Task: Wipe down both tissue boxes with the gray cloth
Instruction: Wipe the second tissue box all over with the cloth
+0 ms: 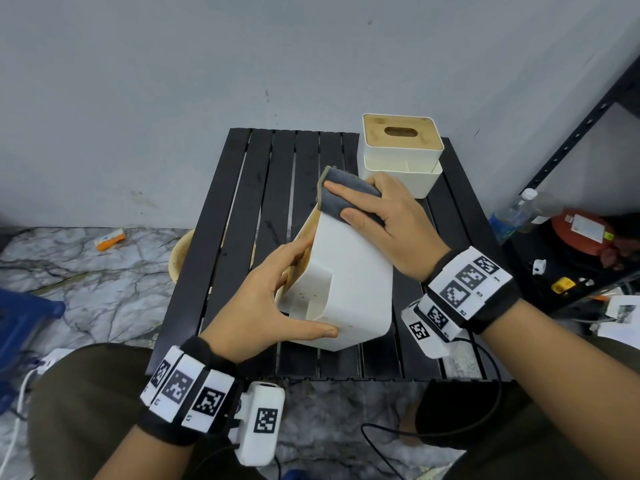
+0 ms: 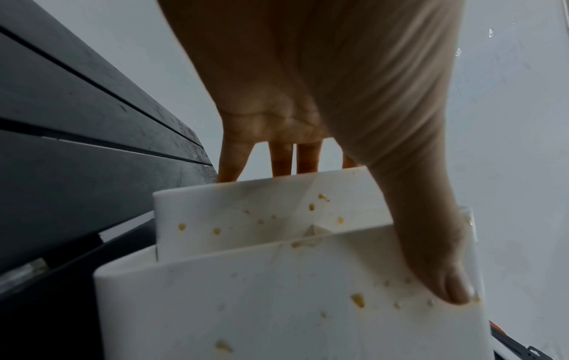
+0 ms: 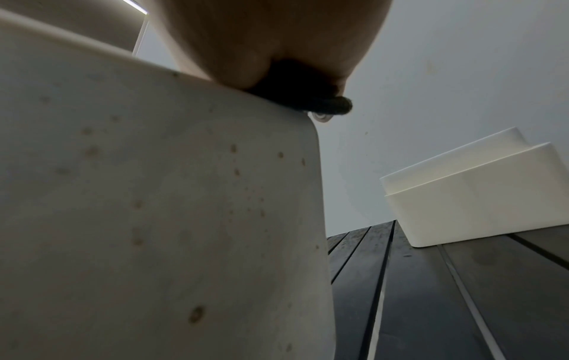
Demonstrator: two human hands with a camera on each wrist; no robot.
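A white tissue box (image 1: 353, 271) lies tipped on the black slatted table (image 1: 263, 174), its wooden lid facing left. Yellowish specks dot its white faces (image 2: 277, 304) (image 3: 154, 194). My left hand (image 1: 263, 299) grips its near left end, fingers on the lid side and thumb (image 2: 437, 268) across the near face. My right hand (image 1: 391, 223) holds the folded gray cloth (image 1: 332, 206) against the box's far upper edge, index finger and thumb lying on it. The cloth (image 3: 307, 97) bunches under the palm. The second tissue box (image 1: 401, 150) stands upright at the table's back right (image 3: 477, 199).
A gray wall runs just behind the table. A black metal shelf on the right holds a plastic bottle (image 1: 512, 216) and a red object (image 1: 581, 233). A tan basin (image 1: 180, 251) sits under the table's left side. A blue crate (image 1: 20, 323) stands on the marble floor.
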